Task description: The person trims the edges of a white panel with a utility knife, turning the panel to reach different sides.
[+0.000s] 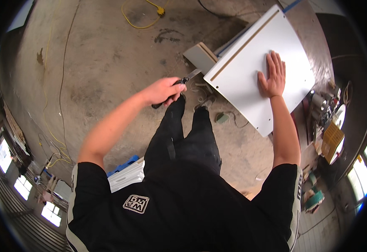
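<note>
My left hand is closed around the black handle of a knife. Its pale blade points toward the near left corner of a white panel; whether the two touch, I cannot tell. A brown strip or groove runs along the panel's left edge, and small dark holes show near its front edge. Flat on the panel's upper face lies my right hand, fingers stretched out. Beneath the panel's left side, a smaller grey board juts out.
Strips of curled scrap and a small green block lie on the concrete floor near my feet. A yellow cable crosses the floor ahead. Machinery and a yellow box stand at the right. White lengths lie at my left.
</note>
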The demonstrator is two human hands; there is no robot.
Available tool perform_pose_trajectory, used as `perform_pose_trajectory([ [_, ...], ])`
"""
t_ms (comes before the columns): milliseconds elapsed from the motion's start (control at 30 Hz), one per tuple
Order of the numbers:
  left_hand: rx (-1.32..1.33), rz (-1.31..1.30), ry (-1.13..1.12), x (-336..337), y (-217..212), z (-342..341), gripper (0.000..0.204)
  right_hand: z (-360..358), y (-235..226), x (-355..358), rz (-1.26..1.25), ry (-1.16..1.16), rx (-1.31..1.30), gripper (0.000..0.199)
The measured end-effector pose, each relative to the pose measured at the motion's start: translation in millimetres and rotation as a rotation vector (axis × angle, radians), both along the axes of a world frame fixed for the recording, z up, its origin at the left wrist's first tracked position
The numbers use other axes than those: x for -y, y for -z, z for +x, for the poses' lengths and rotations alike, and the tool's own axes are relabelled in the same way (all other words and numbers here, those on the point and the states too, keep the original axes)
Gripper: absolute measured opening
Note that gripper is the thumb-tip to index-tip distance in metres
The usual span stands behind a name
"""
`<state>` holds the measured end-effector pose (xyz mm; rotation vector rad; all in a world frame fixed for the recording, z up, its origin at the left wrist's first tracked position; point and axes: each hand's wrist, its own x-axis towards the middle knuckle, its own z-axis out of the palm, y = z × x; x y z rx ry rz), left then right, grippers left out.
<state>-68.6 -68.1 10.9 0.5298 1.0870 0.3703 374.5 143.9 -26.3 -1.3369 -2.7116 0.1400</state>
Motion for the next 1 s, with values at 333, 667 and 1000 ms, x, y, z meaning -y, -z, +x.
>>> perform_pose_trajectory([
  [333, -0.021, -0.033, 0.419, -66.8, 18.3, -1.1, 0.032, -10.5, -6.3, -1.5, 0.01, 0.001, -0.003, 0.074],
  [667, -0.044, -0.01, 0.482, -68.2, 14.5, -1.1, 0.038, -9.5, -5.0, -2.1, 0.016, 0.003, -0.058, 0.072],
  [1000, -0.098, 0.134, 0.529, -51.8, 25.3, 43.9, 0.038, -10.7, -4.8, -2.7, -0.001, 0.03, -0.054, 0.073],
])
